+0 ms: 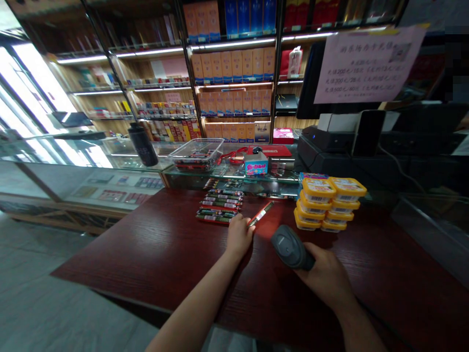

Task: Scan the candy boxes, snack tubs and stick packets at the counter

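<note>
My left hand (239, 235) is closed on the near end of a slim stick-shaped packet (262, 213) with a white label, tilted up to the right over the dark red table. My right hand (328, 276) wraps round the handle of a grey barcode scanner (289, 244). The scanner's head points towards the packet, and a red glow shows on the table between them. Just beyond my left hand lie rows of similar slim packets (222, 200). Their exact kind is too small to read.
Yellow-lidded tubs (317, 205) stand stacked right of the scanner. Behind, the glass counter (168, 178) bears a clear plastic box (198, 149) of packets, a small blue-and-pink box (256, 165) and a dark bottle (142, 145). A monitor (309, 83) with a paper notice rises at right.
</note>
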Tool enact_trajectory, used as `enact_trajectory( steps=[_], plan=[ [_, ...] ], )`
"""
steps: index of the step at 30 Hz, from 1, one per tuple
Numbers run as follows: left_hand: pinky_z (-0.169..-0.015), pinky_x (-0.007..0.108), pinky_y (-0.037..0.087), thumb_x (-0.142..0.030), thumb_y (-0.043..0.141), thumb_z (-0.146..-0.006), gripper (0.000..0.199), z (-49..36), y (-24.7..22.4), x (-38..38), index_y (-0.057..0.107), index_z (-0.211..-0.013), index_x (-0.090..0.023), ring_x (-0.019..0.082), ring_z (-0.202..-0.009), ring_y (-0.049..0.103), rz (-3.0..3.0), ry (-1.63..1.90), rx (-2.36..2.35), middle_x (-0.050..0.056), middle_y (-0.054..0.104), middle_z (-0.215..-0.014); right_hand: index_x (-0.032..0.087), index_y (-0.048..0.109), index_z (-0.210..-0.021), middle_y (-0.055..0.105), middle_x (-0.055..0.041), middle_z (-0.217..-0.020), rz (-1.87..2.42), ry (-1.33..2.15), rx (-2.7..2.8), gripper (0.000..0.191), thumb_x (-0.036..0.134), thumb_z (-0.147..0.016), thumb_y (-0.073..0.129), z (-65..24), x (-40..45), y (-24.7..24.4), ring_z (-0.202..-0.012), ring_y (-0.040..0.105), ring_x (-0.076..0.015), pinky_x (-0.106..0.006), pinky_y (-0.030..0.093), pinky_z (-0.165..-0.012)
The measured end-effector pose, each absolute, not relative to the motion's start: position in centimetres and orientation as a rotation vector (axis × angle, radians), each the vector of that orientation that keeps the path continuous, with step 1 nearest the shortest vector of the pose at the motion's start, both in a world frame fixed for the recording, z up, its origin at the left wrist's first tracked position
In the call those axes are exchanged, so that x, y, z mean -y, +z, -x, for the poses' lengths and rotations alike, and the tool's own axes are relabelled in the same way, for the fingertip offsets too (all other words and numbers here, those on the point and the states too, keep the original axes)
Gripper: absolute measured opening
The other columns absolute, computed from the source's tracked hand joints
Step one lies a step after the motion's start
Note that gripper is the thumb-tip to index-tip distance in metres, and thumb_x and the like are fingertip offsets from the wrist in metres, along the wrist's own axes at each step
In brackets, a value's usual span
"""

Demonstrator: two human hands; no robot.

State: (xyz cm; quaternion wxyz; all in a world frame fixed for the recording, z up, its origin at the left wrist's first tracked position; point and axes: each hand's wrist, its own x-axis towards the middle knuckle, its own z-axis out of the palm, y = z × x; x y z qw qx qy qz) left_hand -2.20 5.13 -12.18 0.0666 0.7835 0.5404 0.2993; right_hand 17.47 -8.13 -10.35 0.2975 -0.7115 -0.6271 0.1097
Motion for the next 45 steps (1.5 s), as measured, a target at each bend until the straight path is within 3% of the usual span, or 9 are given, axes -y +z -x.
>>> enact_trajectory(
  steps=[5, 13, 22, 28, 31, 36, 40, 45],
  plan=[
    [-0.079, 0.03, 0.039, -0.022, 0.061, -0.079, 0.006, 2.3, -12.3, -5.3, 0.065, -0.08, -0.018, 0.018, -0.084, 0.051, -2.365, 0.887, -1.656, 0.004, 0.053, -0.083, 0.027, 0.066, -0.089, 0.072, -0.0011, -0.076, 1.922, 0.225, 1.668, 0.022, 0.037, -0.07, 0.06, -17.2, 8.2, -10.3, -0.075, 0.067, -0.0212, -0.027, 0.043, -0.062],
    [-0.082, 0.031, 0.04, -0.018, 0.058, -0.081, 0.019, 3.0, -11.6, -4.9, 0.064, -0.098, -0.02, 0.019, -0.091, 0.05, -2.468, 0.912, -1.653, 0.005, 0.056, -0.094, 0.025, 0.064, -0.097, 0.071, -0.0032, -0.073, 2.04, -0.072, 1.574, 0.028, 0.039, -0.073, 0.059, -17.0, 8.7, -10.5, -0.068, 0.066, -0.0249, -0.029, 0.04, -0.056],
    [-0.085, 0.033, 0.04, -0.015, 0.048, -0.083, 0.032, 12.5, -8.1, -7.8, 0.066, -0.108, -0.024, 0.02, -0.094, 0.05, -2.543, 1.061, -1.731, 0.005, 0.062, -0.103, 0.024, 0.063, -0.102, 0.072, -0.0048, -0.074, 2.052, -0.071, 1.631, 0.034, 0.043, -0.076, 0.053, -17.2, 8.5, -11.3, -0.067, 0.066, -0.0264, -0.031, 0.039, -0.055],
    [-0.086, 0.034, 0.044, -0.012, 0.048, -0.08, 0.036, 16.3, -9.8, -9.6, 0.067, -0.109, -0.024, 0.021, -0.093, 0.052, -2.477, 1.045, -1.887, 0.006, 0.064, -0.101, 0.026, 0.062, -0.1, 0.072, -0.004, -0.074, 2.08, -0.044, 1.634, 0.031, 0.044, -0.078, 0.052, -17.0, 8.5, -11.3, -0.065, 0.067, -0.0256, -0.03, 0.04, -0.055],
    [-0.095, 0.036, 0.042, -0.01, 0.047, -0.082, 0.035, 16.1, -11.1, -10.5, 0.067, -0.108, -0.022, 0.02, -0.104, 0.053, -2.469, 1.083, -1.781, 0.007, 0.064, -0.109, 0.025, 0.061, -0.102, 0.072, -0.0051, -0.075, 2.092, -0.057, 1.652, 0.031, 0.043, -0.078, 0.053, -16.9, 8.5, -11.4, -0.068, 0.067, -0.0264, -0.031, 0.041, -0.057],
    [-0.111, 0.053, 0.023, -0.031, 0.062, -0.081, 0.038, 15.9, -12.2, -10.7, 0.06, -0.119, -0.024, 0.024, -0.129, 0.04, -2.577, 1.066, -1.566, 0.008, 0.056, -0.129, 0.026, 0.061, -0.101, 0.071, -0.0047, -0.073, 2.102, -0.076, 1.655, 0.029, 0.042, -0.079, 0.052, -16.9, 8.4, -11.6, -0.068, 0.067, -0.026, -0.031, 0.041, -0.056],
    [-0.109, 0.046, 0.03, -0.04, 0.077, -0.066, 0.06, 16.3, -12.2, -10.6, 0.059, -0.121, -0.022, 0.027, -0.13, 0.039, -2.612, 1.092, -1.503, 0.01, 0.055, -0.13, 0.026, 0.061, -0.1, 0.072, -0.0047, -0.073, 2.115, -0.046, 1.625, 0.029, 0.043, -0.078, 0.052, -16.8, 8.5, -11.4, -0.065, 0.067, -0.0257, -0.03, 0.04, -0.053],
    [-0.106, 0.044, 0.034, -0.041, 0.077, -0.065, 0.061, 16.1, -11.9, -10.2, 0.06, -0.12, -0.023, 0.027, -0.123, 0.045, -2.62, 1.092, -1.544, 0.01, 0.056, -0.127, 0.028, 0.061, -0.101, 0.071, -0.004, -0.076, 2.139, -0.007, 1.603, 0.029, 0.042, -0.078, 0.051, -16.7, 8.3, -11.2, -0.069, 0.067, -0.0261, -0.031, 0.042, -0.056]
  ],
)
